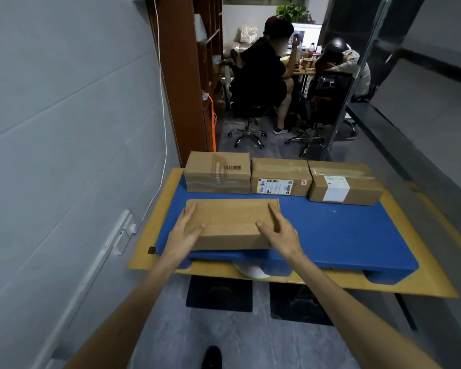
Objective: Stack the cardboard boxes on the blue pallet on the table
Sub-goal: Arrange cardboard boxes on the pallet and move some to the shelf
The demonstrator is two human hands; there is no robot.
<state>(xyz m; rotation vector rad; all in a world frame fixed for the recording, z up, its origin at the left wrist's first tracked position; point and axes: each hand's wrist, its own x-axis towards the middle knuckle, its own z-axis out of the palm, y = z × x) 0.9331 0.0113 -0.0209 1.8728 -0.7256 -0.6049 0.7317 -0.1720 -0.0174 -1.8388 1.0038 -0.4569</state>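
Observation:
A blue pallet lies on a yellow-topped table. Along its far edge three cardboard boxes stand in a row: a left box, a middle box with a label, and a right box with a white label. A fourth, flat cardboard box sits at the pallet's near left. My left hand lies against its left end with straight fingers and the thumb on top. My right hand lies against its right end in the same way.
A grey wall runs close along the left. A brown shelf unit stands behind the table's far left corner. Two dark bins sit on the floor under the table. Two people sit on office chairs beyond. A glass partition stands at the right.

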